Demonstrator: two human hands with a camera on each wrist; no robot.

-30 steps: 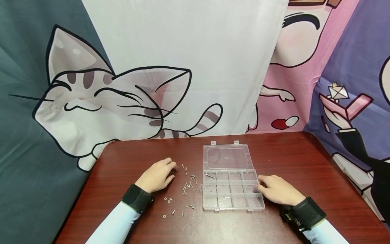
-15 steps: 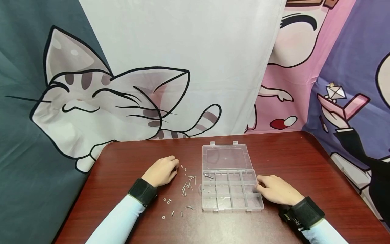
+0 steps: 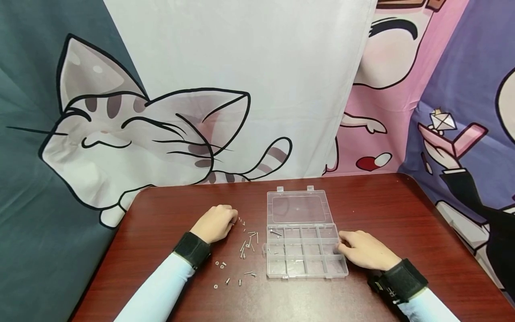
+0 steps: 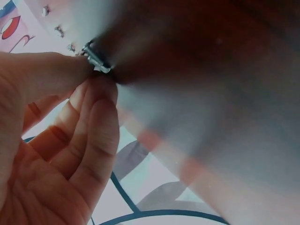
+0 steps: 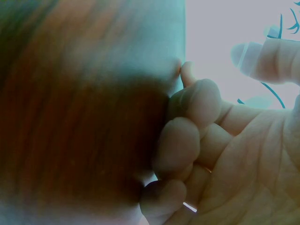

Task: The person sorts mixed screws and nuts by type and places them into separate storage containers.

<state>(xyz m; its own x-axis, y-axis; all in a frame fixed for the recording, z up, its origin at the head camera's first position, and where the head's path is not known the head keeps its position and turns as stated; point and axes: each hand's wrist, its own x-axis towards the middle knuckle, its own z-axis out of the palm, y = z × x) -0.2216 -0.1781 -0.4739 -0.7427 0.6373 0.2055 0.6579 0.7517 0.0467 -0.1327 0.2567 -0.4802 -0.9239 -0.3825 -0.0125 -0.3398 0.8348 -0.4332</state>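
My left hand [image 3: 215, 223] is low over the left of the table, its thumb and fingertips pinching a small metal screw [image 4: 97, 58]. In the head view those fingertips hide the screw. A clear plastic compartment box [image 3: 295, 264] lies with its lid [image 3: 299, 207] folded back. My right hand [image 3: 368, 250] holds the box at its right side, with thumb and index at the wall; in the right wrist view the fingers [image 5: 178, 145] are curled and the thumb [image 5: 267, 58] is apart from them. A longer screw [image 3: 276, 232] lies in the back left compartment.
Between the left hand and the box are scattered several screws [image 3: 243, 246]. Nearer the front are more screws [image 3: 227, 281] and a few nuts or washers [image 3: 217, 263]. The brown table [image 3: 306, 302] ends at a printed cloth [image 3: 257, 53] behind.
My left hand has shifted a little right and away from me, and its fingers have closed to a pinch. The right hand and the box stay in place; the view has shifted slightly.
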